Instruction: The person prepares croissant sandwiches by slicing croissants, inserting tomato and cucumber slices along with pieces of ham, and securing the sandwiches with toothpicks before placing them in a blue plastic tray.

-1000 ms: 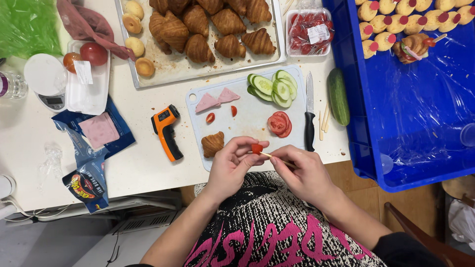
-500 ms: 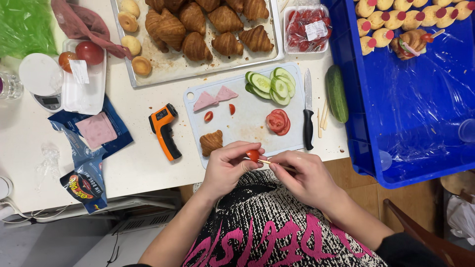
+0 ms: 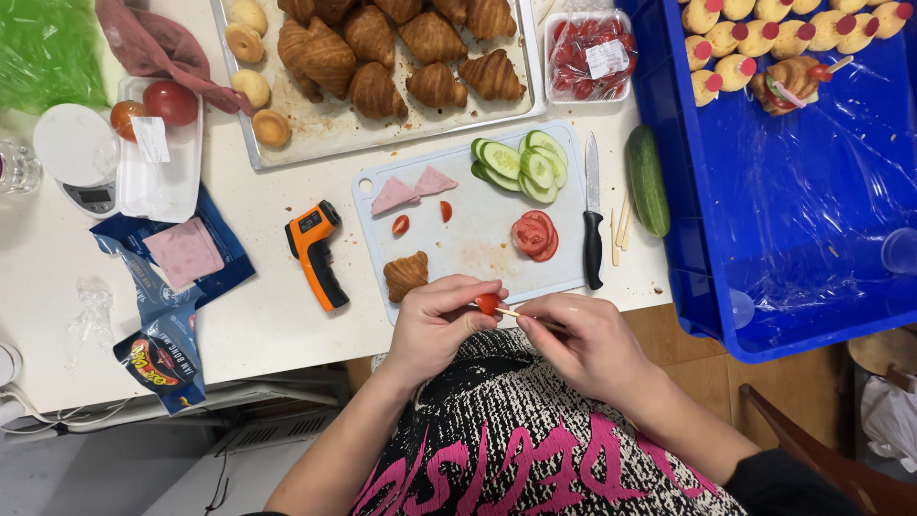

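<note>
Fingers (image 3: 457, 304) of our left hand (image 3: 435, 325) pinch a small red tomato piece (image 3: 487, 304), while our right hand (image 3: 587, 344) closes thumb and fingers round a thin wooden skewer (image 3: 521, 313) whose tip meets that piece. Both hands sit at the near edge of the tabletop (image 3: 258, 239), just below the cutting board (image 3: 478, 239).

Going by size: we see the blue crate (image 3: 812, 239) at right, lined with plastic and holding rows of small skewered bites along its far side. Next comes the baking tray (image 3: 382, 134) of croissants, then the board, which carries cucumber slices (image 3: 521, 162), tomato slices (image 3: 533, 234), two pink ham triangles (image 3: 411, 189) and a small croissant (image 3: 406, 275). A whole cucumber (image 3: 648, 182) and a black-handled knife (image 3: 592, 215) lie at its right side, an orange infrared thermometer (image 3: 315, 248) on its left.

We judge the step in hand to be threading the tomato onto the skewer. The next move calls for a steady, straight push through its middle, with our left fingers kept clear of the point.
</note>
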